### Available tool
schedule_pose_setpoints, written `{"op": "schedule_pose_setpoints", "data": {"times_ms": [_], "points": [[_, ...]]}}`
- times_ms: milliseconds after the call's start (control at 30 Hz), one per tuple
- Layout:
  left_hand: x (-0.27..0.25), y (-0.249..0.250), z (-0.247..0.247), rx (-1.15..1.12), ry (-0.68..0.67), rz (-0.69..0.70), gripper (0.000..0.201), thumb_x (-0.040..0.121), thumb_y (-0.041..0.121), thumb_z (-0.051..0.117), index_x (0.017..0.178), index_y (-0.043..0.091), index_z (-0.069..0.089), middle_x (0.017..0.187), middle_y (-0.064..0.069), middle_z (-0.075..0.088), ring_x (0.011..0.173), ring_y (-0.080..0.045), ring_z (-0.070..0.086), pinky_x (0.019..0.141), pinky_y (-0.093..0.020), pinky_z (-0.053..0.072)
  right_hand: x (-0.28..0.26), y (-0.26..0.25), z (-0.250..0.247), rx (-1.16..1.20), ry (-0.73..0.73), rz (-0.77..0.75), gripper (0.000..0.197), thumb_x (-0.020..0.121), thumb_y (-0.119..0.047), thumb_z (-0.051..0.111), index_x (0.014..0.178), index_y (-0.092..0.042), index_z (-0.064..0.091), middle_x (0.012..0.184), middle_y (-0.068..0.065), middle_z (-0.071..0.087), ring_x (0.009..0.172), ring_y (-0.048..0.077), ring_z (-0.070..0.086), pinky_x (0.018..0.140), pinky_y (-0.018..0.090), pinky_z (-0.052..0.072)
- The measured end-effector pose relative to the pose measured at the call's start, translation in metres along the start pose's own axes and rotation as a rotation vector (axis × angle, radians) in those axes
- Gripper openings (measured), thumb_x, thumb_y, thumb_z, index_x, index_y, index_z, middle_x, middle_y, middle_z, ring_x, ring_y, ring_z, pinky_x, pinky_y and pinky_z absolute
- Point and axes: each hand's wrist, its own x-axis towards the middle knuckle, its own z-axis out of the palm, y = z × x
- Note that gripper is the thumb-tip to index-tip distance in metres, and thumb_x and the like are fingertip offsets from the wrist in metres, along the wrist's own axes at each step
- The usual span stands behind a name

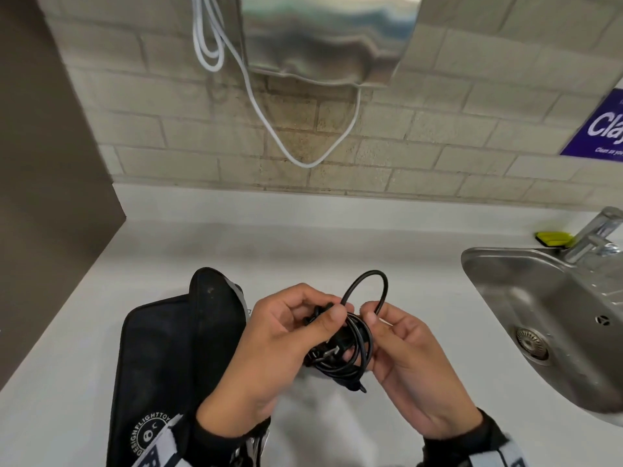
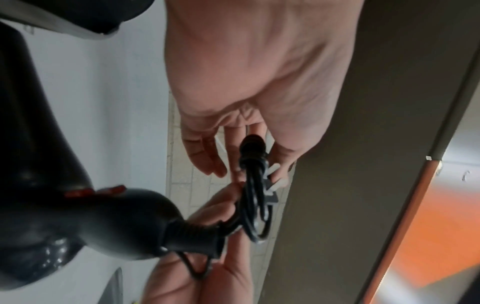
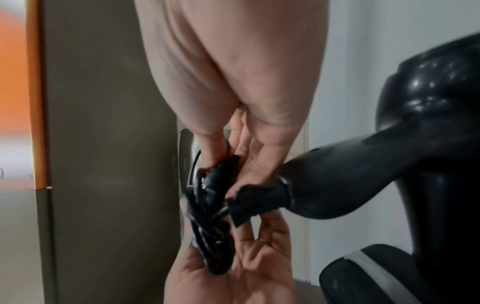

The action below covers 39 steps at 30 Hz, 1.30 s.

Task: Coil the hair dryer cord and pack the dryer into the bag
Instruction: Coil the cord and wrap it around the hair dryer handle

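The black hair dryer cord [image 1: 352,342] is bunched into a coil between both hands above the white counter. My left hand [image 1: 323,308] grips the coil and the plug [image 2: 253,144] between thumb and fingers. My right hand [image 1: 369,311] pinches a loose loop [image 1: 369,281] that stands up above the coil. The black hair dryer [image 2: 39,185] lies on the counter below the hands, its handle [image 3: 337,185] pointing at the coil; the head view hides it. The black bag [image 1: 161,348] lies flat to the left, its flap raised.
A steel sink [image 1: 488,264] with a tap [image 1: 593,234] and a yellow sponge [image 1: 553,238] is on the right. A white cable [image 1: 263,106] hangs from a metal unit [image 1: 323,35] on the brick wall. A brown partition [image 1: 43,163] closes the left side.
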Motion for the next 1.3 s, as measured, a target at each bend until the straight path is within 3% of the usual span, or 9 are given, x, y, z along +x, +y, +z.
{"op": "schedule_pose_setpoints", "data": {"times_ms": [167,333,533,633,767,967,1067,1200,1300], "points": [[0.003,0.003,-0.005,-0.062,0.014,-0.135,0.029,0.064,0.027,0.079,0.085,0.008,0.076,0.094,-0.017,0.077,0.084,-0.026,0.072,0.082,-0.037,0.055,-0.002,0.005,0.005,0.082,-0.019,0.056,0.020,0.092,-0.012,0.056,0.100,0.003,0.068,0.101,0.024,0.072,0.079,0.026,0.071,0.069,0.036,0.059],[0.001,0.005,-0.003,-0.042,0.035,-0.177,0.026,0.060,0.031,0.080,0.078,0.013,0.077,0.088,-0.018,0.076,0.079,-0.022,0.070,0.078,-0.036,0.053,-0.004,-0.001,0.009,0.202,-0.040,0.162,0.022,0.095,0.000,0.045,0.113,0.009,0.055,0.104,0.025,0.068,0.085,0.029,0.068,0.075,0.037,0.058],[-0.003,0.003,0.004,-0.046,0.029,-0.191,0.020,0.063,0.027,0.079,0.078,0.013,0.076,0.086,-0.014,0.076,0.079,-0.019,0.071,0.074,-0.025,0.056,-0.010,-0.004,0.013,0.146,-0.113,0.189,0.042,0.091,-0.025,0.062,0.115,0.009,0.058,0.115,0.026,0.063,0.106,0.035,0.061,0.096,0.048,0.049],[-0.004,0.004,0.005,-0.033,0.038,-0.207,0.021,0.063,0.027,0.079,0.078,0.012,0.076,0.075,-0.006,0.074,0.073,-0.012,0.069,0.066,-0.017,0.053,-0.011,0.001,0.009,-0.018,-0.161,0.170,0.077,0.063,-0.007,0.088,0.127,0.004,0.046,0.114,0.028,0.063,0.105,0.035,0.063,0.091,0.043,0.053],[-0.006,0.006,0.005,0.015,0.026,-0.248,0.025,0.068,0.028,0.078,0.084,0.008,0.074,0.079,-0.006,0.075,0.074,-0.010,0.069,0.067,-0.015,0.053,-0.011,0.004,0.012,-0.289,-0.102,0.175,0.092,0.048,0.018,0.083,0.128,-0.004,0.044,0.111,0.028,0.065,0.095,0.031,0.068,0.071,0.033,0.055],[-0.007,0.011,0.005,0.057,0.017,-0.338,0.014,0.080,0.026,0.076,0.080,0.014,0.068,0.101,-0.012,0.077,0.097,-0.026,0.072,0.090,-0.036,0.053,-0.013,0.006,0.021,-0.483,0.000,0.172,0.105,0.046,0.008,0.085,0.131,-0.026,0.035,0.110,0.009,0.071,0.093,0.025,0.072,0.064,0.026,0.053],[-0.008,0.011,0.006,0.034,0.026,-0.323,0.013,0.082,0.024,0.075,0.079,0.014,0.067,0.100,-0.012,0.078,0.099,-0.031,0.071,0.088,-0.035,0.055,-0.014,0.007,0.022,-0.515,0.013,0.168,0.104,0.048,0.002,0.086,0.132,-0.028,0.033,0.109,0.007,0.071,0.089,0.019,0.072,0.059,0.020,0.051],[-0.012,0.008,0.012,-0.013,0.049,-0.273,0.010,0.085,0.018,0.071,0.085,0.009,0.067,0.098,-0.009,0.079,0.094,-0.022,0.073,0.077,-0.022,0.058,-0.015,0.007,0.021,-0.450,-0.015,0.167,0.101,0.046,-0.001,0.091,0.132,-0.018,0.040,0.114,0.013,0.070,0.101,0.027,0.069,0.077,0.033,0.055],[-0.015,0.004,0.018,-0.044,0.090,-0.251,0.009,0.089,0.016,0.066,0.086,0.008,0.066,0.098,-0.002,0.079,0.090,-0.009,0.072,0.083,-0.026,0.056,-0.014,0.010,0.019,-0.309,-0.065,0.157,0.083,0.053,0.004,0.086,0.125,-0.003,0.045,0.117,0.028,0.065,0.109,0.041,0.063,0.087,0.039,0.053]]}}
